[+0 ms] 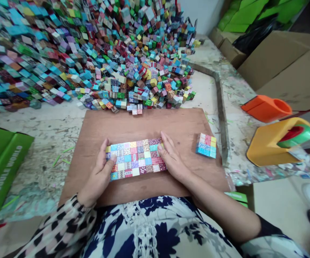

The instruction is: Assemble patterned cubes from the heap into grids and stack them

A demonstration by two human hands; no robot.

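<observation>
A flat rectangular block of small printed cubes (135, 157), packed in several rows, lies over the brown board (144, 123). My left hand (100, 173) grips its left end, thumb on top and fingers along the outer side. At the opposite end my right hand (172, 157) holds it the same way, with the thumb over the top edge. Some cubes carry letters such as TNT. A smaller stack of cubes (206, 145), with pink, yellow and blue faces, rests on the board to the right of my right hand.
A large heap of loose coloured cubes (133, 71) covers the back of the worktable (47, 125). Green printed boxes (4, 161) lie at the left. An orange holder (265, 107) and a yellow tape dispenser (267, 143) stand at the right, near a cardboard box (286, 68).
</observation>
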